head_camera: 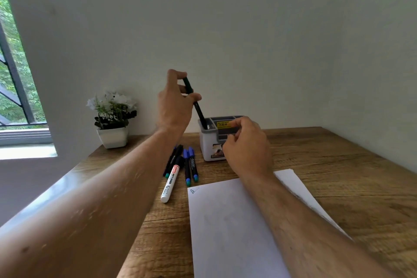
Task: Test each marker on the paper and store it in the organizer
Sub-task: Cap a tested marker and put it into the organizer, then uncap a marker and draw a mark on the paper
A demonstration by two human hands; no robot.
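Marker (green-capped) pinched by left hand, tip inside organizer.

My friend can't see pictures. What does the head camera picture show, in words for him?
The left hand pinches a black marker with a green cap, its lower end in the left slot of a white-and-grey plastic organizer that the right hand steadies. Five more markers lie on the wooden table beside a white paper sheet.
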